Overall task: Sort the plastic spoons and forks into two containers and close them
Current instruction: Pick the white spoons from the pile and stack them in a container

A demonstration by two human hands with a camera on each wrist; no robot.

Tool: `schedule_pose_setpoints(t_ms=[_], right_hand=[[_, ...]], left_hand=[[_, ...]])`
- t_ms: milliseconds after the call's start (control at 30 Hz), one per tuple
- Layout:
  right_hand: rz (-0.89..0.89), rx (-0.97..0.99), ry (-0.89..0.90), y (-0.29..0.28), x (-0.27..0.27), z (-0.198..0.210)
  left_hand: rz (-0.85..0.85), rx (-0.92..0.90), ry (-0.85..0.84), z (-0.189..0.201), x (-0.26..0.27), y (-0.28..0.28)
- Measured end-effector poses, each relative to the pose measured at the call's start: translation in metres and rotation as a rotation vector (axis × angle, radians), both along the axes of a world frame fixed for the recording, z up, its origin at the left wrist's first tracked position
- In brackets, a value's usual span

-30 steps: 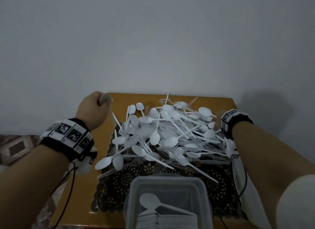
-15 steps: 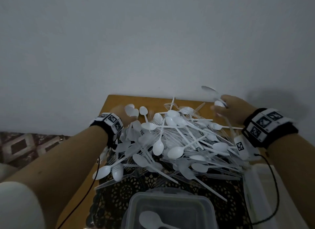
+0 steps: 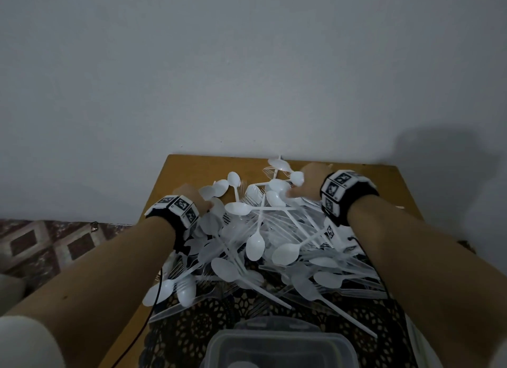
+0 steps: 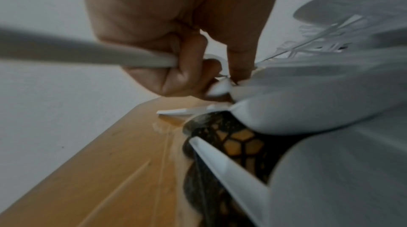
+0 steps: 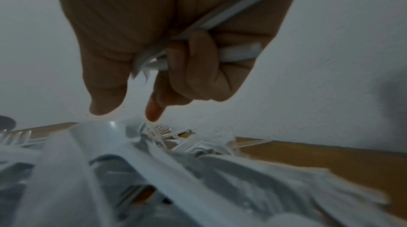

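A heap of white plastic spoons and forks covers the middle of a black lace mat. My left hand is at the heap's left edge. It grips a spoon handle in its curled fingers, and its thumb and fingertips pinch into the pile. My right hand is at the heap's far side, fingers curled round white spoons, with a bowl sticking out. Its thumb and forefinger point down just above the pile. A clear plastic container stands at the near edge.
The mat lies on a small wooden table set against a plain grey wall. Bare wood shows along the table's left strip and at its far right corner. A thin cable hangs from my left wrist. A patterned floor lies to the left.
My left hand came from the table's far left corner into the heap's left edge. My right hand lifted off the heap's right side with spoons and came down at its far side.
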State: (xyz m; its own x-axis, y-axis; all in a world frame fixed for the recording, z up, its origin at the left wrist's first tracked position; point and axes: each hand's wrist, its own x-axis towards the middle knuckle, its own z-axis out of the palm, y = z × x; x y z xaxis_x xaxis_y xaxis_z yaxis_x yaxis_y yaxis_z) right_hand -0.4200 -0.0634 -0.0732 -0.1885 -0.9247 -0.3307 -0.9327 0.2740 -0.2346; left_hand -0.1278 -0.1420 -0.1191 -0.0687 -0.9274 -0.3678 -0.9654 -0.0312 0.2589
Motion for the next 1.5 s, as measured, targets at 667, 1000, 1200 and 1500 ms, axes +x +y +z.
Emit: schedule_pose_setpoints(t_ms=[667, 1000, 1200, 1500], right_hand=[[-0.044, -0.394, -0.289, 0.033, -0.018, 0.056], [-0.119, -0.007, -0.084, 0.024, 0.001, 0.023], [-0.056, 0.083, 0.076, 0.031, -0.003, 0.011], [0.052, 0.146, 0.196, 0.043, 0.015, 0.019]], left_hand=[[-0.286, -0.081, -0.025, 0.039, -0.058, -0.012], [-0.190, 0.007, 0.026, 0.034, -0.059, -0.002], [-0.065, -0.082, 0.314, 0.048, -0.043, 0.006], [-0.087, -0.314, 0.507, 0.080, -0.028, 0.039]])
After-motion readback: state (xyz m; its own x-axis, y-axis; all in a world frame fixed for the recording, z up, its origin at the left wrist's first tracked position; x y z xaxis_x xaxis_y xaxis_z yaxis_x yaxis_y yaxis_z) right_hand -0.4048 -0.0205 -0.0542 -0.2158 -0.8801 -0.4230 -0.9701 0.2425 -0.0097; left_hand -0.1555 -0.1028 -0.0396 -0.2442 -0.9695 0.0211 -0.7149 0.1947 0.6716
